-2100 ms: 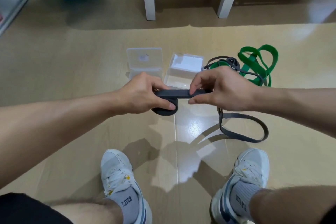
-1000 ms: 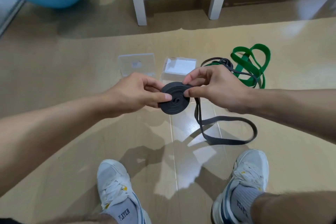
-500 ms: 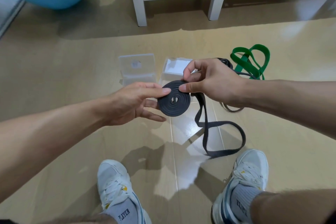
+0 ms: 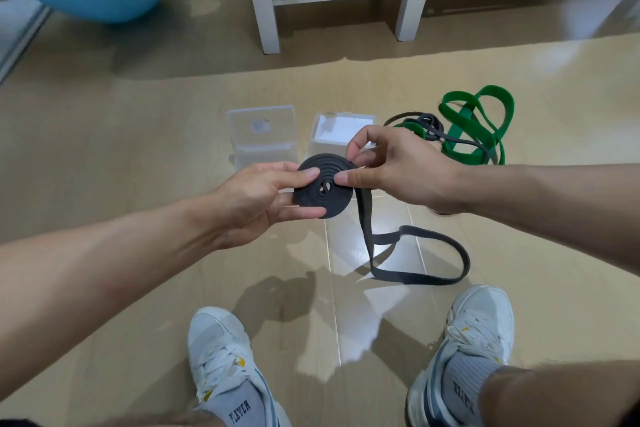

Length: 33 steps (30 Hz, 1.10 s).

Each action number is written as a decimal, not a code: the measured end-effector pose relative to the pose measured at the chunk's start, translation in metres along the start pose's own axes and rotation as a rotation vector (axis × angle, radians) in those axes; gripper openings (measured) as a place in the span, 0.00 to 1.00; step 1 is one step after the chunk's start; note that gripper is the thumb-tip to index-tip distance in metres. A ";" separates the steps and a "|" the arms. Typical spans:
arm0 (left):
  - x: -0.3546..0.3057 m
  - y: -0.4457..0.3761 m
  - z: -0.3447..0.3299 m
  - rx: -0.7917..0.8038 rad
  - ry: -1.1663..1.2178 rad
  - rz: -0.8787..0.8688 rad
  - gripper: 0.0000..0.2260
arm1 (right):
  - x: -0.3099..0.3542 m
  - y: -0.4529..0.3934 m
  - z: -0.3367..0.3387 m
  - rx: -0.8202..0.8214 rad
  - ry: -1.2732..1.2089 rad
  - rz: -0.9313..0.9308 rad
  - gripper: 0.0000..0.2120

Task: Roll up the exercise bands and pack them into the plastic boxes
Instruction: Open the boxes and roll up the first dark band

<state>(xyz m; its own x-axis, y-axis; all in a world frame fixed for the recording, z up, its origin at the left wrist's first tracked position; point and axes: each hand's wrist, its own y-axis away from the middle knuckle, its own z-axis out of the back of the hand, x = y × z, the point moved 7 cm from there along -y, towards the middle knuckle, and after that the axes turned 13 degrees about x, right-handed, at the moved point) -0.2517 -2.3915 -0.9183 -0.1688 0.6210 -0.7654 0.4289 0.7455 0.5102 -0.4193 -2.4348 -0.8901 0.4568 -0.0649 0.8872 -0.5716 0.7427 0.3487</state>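
Beige tiled floor (image 4: 138,156) fills the frame. At centre, the dark grey rubber exercise band (image 4: 323,189), coiled flat with its face toward the camera, is pinched by the left hand (image 4: 256,199) and right hand (image 4: 398,168); its loose tail hangs to lower right. Two clear plastic boxes (image 4: 263,130) behind are partly hidden.

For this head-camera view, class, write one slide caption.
Both hands, left and right, hold a half-rolled black band above two clear boxes.

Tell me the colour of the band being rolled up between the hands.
Dark grey, nearly black: the rolled band shows best in the head view, the only one.
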 end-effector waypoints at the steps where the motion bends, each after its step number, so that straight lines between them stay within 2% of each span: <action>1: 0.000 0.000 0.001 -0.008 0.008 -0.008 0.07 | -0.001 0.000 0.000 0.004 -0.016 -0.001 0.13; 4: 0.003 0.000 -0.001 0.045 0.015 0.009 0.13 | -0.003 0.001 0.000 0.010 -0.038 -0.007 0.11; 6: 0.004 0.002 -0.004 0.100 -0.046 0.052 0.13 | -0.002 0.004 -0.003 0.025 -0.022 0.002 0.11; 8: 0.001 0.004 -0.006 0.105 -0.286 0.092 0.08 | 0.001 0.006 -0.009 0.057 0.085 0.019 0.11; 10: -0.007 0.006 -0.007 0.037 -0.633 0.081 0.09 | 0.004 0.006 -0.015 0.073 0.293 0.029 0.11; 12: -0.015 0.006 -0.010 -0.026 -0.793 0.029 0.11 | 0.007 0.005 -0.018 0.075 0.410 0.038 0.11; 18: -0.024 0.005 -0.012 -0.063 -0.953 -0.099 0.04 | 0.010 0.007 -0.012 -0.017 0.304 0.091 0.16; 23: -0.026 0.003 -0.002 -0.098 -0.858 -0.159 0.03 | 0.006 0.001 -0.002 -0.050 0.252 0.067 0.17; 25: -0.023 0.003 0.002 -0.102 -0.780 -0.152 0.03 | 0.001 0.000 0.000 -0.042 0.181 0.043 0.17; 28: -0.014 0.002 0.003 -0.027 -0.650 -0.084 0.04 | -0.003 -0.001 -0.002 -0.025 0.188 0.040 0.16; 31: -0.012 0.001 0.000 0.008 -0.785 0.015 0.10 | -0.003 0.002 -0.009 -0.013 0.288 0.058 0.15; 33: -0.014 0.000 -0.006 -0.004 -0.896 0.010 0.10 | 0.000 0.003 -0.015 -0.002 0.365 0.074 0.15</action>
<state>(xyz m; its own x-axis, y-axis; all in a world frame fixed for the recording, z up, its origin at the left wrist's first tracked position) -0.2544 -2.3989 -0.9051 0.5920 0.2068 -0.7790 0.4233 0.7427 0.5188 -0.4112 -2.4227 -0.8935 0.6278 0.2306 0.7434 -0.6109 0.7379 0.2870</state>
